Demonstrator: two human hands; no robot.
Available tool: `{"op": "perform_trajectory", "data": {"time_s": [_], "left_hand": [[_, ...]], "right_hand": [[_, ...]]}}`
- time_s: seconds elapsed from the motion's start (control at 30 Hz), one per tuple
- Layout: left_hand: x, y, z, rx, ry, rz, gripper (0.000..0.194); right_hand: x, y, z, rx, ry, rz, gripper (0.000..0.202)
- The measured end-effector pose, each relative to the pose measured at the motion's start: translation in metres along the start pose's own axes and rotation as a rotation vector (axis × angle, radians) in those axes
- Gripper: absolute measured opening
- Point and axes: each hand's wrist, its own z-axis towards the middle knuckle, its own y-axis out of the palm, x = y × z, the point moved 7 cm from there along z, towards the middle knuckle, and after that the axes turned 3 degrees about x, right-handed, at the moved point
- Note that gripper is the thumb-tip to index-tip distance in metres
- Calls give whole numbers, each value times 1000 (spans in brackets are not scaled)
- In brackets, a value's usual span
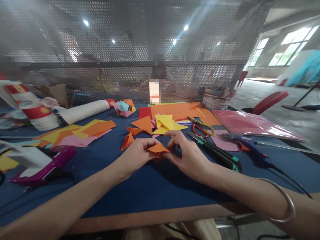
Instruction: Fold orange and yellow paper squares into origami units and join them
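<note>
Lying nr R hand (191, 156) — cutter (216, 151)

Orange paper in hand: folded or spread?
Folded: the orange paper in the left hand is a compact, pointed shape, more orange showing beneath.

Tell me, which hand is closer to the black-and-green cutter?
The right hand. The cutter lies just to its right on the table; the left hand is farther away, on the right hand's other side.

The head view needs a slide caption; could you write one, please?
Left hand and right hand handle folded orange paper over a blue tabletop, near scissors.
</note>
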Motion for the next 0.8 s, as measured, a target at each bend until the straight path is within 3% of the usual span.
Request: {"op": "perform_trajectory", "data": {"time_s": [0.3, 0.53, 0.8], "left_hand": [[7, 6, -5, -44, 128, 90, 19], [4, 4, 1, -38, 163, 186, 14], [11, 3, -7, -5, 192, 295, 15]], "right_hand": [[17, 5, 3, -60, 185, 108, 33], [12, 9, 1, -121, 183, 206, 22], [8, 8, 2, -124, 179, 183, 33]]}}
